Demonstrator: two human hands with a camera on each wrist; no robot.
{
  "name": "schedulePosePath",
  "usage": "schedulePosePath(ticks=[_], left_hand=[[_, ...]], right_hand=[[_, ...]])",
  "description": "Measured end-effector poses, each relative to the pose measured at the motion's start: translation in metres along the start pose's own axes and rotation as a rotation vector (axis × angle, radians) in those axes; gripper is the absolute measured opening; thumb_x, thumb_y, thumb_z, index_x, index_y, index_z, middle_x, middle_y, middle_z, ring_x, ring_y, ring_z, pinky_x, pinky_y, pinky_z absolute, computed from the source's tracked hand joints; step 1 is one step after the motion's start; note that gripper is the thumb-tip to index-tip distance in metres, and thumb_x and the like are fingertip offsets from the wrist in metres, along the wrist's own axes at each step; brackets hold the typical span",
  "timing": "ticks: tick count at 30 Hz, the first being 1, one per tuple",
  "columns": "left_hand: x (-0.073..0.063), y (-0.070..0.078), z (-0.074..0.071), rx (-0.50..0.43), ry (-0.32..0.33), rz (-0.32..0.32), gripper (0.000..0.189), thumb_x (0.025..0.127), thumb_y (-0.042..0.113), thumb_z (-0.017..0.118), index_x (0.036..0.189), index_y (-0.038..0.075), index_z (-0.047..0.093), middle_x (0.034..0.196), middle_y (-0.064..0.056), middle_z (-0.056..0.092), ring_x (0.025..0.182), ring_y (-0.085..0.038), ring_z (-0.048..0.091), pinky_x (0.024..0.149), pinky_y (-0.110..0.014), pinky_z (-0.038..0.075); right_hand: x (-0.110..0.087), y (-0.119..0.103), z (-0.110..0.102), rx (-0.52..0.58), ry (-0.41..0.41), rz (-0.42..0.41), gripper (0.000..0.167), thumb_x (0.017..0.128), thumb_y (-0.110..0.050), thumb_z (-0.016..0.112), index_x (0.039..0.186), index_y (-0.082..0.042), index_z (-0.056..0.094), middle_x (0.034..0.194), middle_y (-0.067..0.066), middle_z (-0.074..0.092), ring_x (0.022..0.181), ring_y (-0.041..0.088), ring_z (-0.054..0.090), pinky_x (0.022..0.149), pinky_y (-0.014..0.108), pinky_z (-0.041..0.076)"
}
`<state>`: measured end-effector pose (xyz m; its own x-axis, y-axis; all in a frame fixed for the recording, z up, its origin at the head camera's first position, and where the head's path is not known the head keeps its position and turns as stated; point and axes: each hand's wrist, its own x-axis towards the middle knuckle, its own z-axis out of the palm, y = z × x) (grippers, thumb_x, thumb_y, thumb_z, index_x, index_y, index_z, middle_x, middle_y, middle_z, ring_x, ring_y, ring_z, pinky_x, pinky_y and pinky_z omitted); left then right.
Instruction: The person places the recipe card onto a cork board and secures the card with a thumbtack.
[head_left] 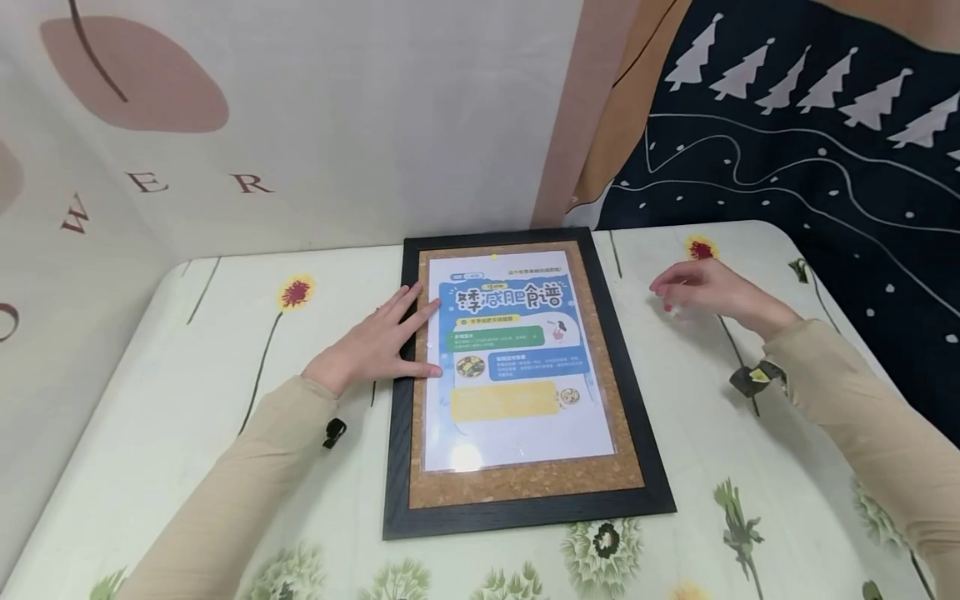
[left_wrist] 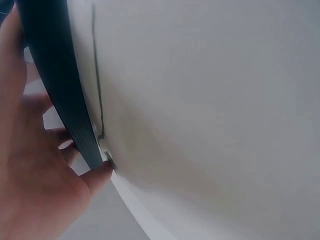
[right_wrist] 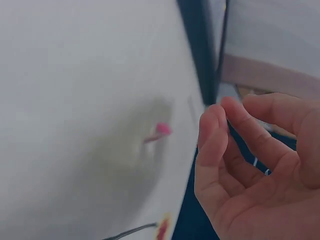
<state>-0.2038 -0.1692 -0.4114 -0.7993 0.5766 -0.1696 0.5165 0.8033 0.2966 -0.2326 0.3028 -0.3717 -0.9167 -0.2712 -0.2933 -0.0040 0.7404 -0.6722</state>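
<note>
A sheet with blue, green and yellow printing (head_left: pixel 517 433) lies on a cork board (head_left: pixel 525 487) in a black frame (head_left: pixel 531 510). A small yellow pin (head_left: pixel 493 257) sits at the sheet's top edge. My left hand (head_left: pixel 375 343) rests across the frame's left side, fingers and thumb spread onto the sheet's edge; its wrist view shows the thumb beside the black frame (left_wrist: pixel 60 80). To the right of the board, my right hand (head_left: pixel 708 292) hovers low over the table, fingers loosely bent. A pink push pin (right_wrist: pixel 162 129) lies apart below the fingertips, nothing visible between them.
A pale flower-print cloth (head_left: pixel 300 508) covers the table. Behind it hangs a white printed curtain (head_left: pixel 375 125), with a dark cloth of white trees (head_left: pixel 750 158) at the right. Black straps, one a wrist band (head_left: pixel 756 379), are on the wrists.
</note>
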Motion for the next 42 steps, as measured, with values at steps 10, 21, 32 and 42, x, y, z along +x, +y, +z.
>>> schedulePosePath(ticks=[10,21,32,42], left_hand=[[0.001,0.0,0.002,0.005,-0.001,-0.009,0.105,0.079,0.061,0.069,0.156,0.011,0.017,0.16,-0.018,-0.003,0.145,-0.035,-0.003,0.112,-0.056,0.016],[0.001,0.0,0.002,0.002,0.002,-0.006,0.105,0.079,0.061,0.069,0.156,0.011,0.017,0.16,-0.018,-0.003,0.145,-0.036,-0.003,0.111,-0.057,0.016],[0.002,0.0,0.001,-0.003,0.005,-0.01,0.106,0.078,0.063,0.069,0.156,0.012,0.018,0.16,-0.017,-0.003,0.145,-0.035,-0.002,0.112,-0.056,0.016],[0.001,-0.001,0.002,-0.016,0.0,-0.021,0.105,0.079,0.062,0.069,0.156,0.012,0.017,0.16,-0.017,-0.003,0.145,-0.035,-0.003,0.112,-0.056,0.015]], right_hand=[[0.003,0.024,-0.002,-0.004,0.025,0.06,0.042,0.1,-0.03,0.055,0.125,0.005,0.058,0.122,0.021,0.06,0.099,0.029,0.052,0.08,0.035,0.045],[0.006,0.032,0.002,-0.016,-0.013,0.094,0.041,0.097,-0.029,0.06,0.123,0.003,0.059,0.11,0.014,0.063,0.092,0.027,0.05,0.075,0.033,0.044],[0.011,0.033,0.01,-0.027,0.036,0.081,0.031,0.095,-0.021,0.063,0.116,0.001,0.062,0.098,0.01,0.062,0.087,0.026,0.049,0.072,0.034,0.04],[0.016,0.023,0.017,-0.014,0.058,0.126,0.028,0.095,-0.018,0.06,0.115,0.002,0.062,0.105,0.017,0.059,0.093,0.031,0.047,0.076,0.039,0.039]])
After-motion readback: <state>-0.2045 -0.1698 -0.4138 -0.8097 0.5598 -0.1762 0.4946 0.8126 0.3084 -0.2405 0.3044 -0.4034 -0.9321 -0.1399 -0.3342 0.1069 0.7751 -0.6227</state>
